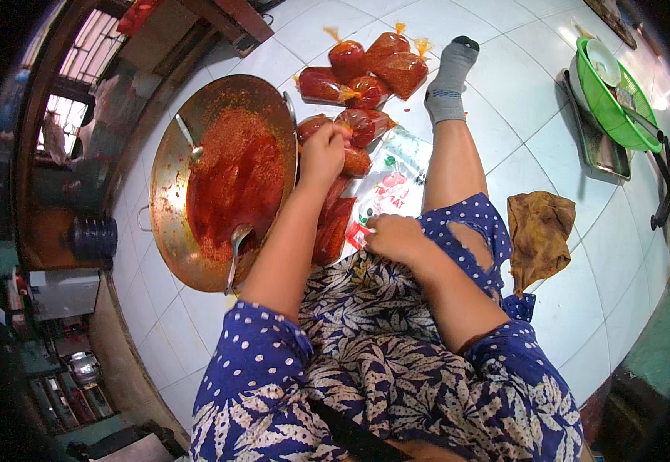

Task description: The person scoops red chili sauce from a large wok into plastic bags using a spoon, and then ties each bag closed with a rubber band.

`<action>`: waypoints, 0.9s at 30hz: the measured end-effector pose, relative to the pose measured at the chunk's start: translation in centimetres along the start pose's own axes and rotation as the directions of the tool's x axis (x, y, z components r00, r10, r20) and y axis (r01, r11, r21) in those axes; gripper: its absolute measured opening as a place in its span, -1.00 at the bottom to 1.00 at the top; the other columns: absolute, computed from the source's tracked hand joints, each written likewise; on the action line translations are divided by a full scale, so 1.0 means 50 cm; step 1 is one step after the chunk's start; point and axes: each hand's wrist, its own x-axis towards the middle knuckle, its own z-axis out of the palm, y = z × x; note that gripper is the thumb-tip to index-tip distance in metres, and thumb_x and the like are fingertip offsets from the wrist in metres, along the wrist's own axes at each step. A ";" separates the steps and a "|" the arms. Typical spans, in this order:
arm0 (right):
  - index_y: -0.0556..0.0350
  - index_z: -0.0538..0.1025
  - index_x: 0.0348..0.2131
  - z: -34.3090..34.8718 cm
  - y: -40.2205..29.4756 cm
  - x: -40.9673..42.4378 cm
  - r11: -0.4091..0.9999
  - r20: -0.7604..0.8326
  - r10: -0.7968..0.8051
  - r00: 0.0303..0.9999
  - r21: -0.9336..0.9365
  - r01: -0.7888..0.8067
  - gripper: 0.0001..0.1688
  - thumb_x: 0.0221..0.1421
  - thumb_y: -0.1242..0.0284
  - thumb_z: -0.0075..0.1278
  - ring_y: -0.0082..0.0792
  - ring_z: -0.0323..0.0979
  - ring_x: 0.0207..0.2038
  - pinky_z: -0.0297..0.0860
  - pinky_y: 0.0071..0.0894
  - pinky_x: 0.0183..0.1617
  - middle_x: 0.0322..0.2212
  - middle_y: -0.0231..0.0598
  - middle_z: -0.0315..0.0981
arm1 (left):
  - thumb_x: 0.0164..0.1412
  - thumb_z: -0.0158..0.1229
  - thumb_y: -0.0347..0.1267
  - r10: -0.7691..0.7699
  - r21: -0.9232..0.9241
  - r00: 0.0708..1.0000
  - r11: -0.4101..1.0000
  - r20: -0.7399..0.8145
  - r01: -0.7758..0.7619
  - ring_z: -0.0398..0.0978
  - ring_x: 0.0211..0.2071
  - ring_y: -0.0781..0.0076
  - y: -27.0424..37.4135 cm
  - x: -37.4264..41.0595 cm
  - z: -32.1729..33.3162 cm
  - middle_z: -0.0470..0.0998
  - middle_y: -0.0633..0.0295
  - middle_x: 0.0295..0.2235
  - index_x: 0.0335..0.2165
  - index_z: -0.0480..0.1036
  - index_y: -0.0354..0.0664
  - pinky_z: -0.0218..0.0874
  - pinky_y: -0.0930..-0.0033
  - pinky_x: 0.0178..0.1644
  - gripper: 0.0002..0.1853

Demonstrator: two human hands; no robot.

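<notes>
My left hand [324, 151] reaches forward over the filled bags, its fingers curled at a plastic bag of red paste [314, 126]; whether it grips the bag is hard to tell. My right hand [395, 238] rests in a loose curl at the near edge of a printed plastic sheet [394, 193] between my legs. A wide metal wok [164, 231] of red chili-like paste [239, 190] lies to the left, with one spoon [188, 137] at its far left side and another spoon [235, 254] at its near edge. Long bags of red paste [332, 231] lie beside the wok.
Several tied bags of red paste [364, 69] lie together ahead on the white tiles. My socked foot [451, 75] is beside them. A brown cloth [538, 234] lies to the right. Farther off stand a green plastic basket [629, 127] and a metal tray [606, 156].
</notes>
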 end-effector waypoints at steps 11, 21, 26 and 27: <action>0.18 0.42 -0.20 0.065 0.144 0.203 0.782 -0.486 0.210 0.848 -0.438 -0.444 -0.59 -0.01 0.32 -0.22 -0.18 0.18 -0.06 0.22 -0.22 -0.06 -0.12 -0.15 0.21 | 0.13 -0.11 -0.55 -0.106 -0.375 0.987 0.925 -0.119 0.054 0.40 -0.43 0.61 -0.063 -0.465 -0.072 0.43 0.28 -0.46 -0.36 0.38 -0.30 0.21 0.60 -0.33 -0.88; 0.07 0.36 -0.11 0.089 0.122 0.170 0.733 -0.600 0.104 0.793 -0.492 -0.469 -0.37 -0.09 0.05 -0.04 -0.09 -0.01 0.09 0.09 -0.09 0.08 0.07 -0.02 -0.05 | 0.06 -0.05 -0.52 0.055 -0.192 0.973 0.976 -0.224 -0.099 0.44 -0.45 0.49 -0.102 -0.486 -0.070 0.46 0.19 -0.49 -0.38 0.39 -0.28 0.24 0.51 -0.35 -0.88; -0.04 0.42 -0.18 0.064 0.174 0.191 0.768 -0.546 0.163 0.822 -0.452 -0.453 -0.61 -0.03 0.27 -0.19 -0.15 0.02 0.09 0.13 -0.06 0.02 0.01 -0.18 0.10 | 0.01 -0.05 -0.48 0.043 -0.226 0.961 0.968 -0.275 -0.108 0.44 -0.43 0.21 -0.090 -0.465 -0.072 0.46 0.13 -0.49 -0.47 0.39 -0.22 0.24 0.31 -0.36 -0.91; -0.03 0.42 -0.19 0.057 0.172 0.192 0.802 -0.505 0.181 0.844 -0.420 -0.424 -0.62 -0.03 0.28 -0.19 -0.10 0.06 0.07 0.17 -0.05 -0.01 -0.01 -0.15 0.12 | 0.01 -0.05 -0.47 0.017 -0.233 0.964 0.969 -0.265 -0.082 0.44 -0.42 0.21 -0.099 -0.467 -0.069 0.46 0.12 -0.49 -0.47 0.39 -0.22 0.24 0.31 -0.35 -0.90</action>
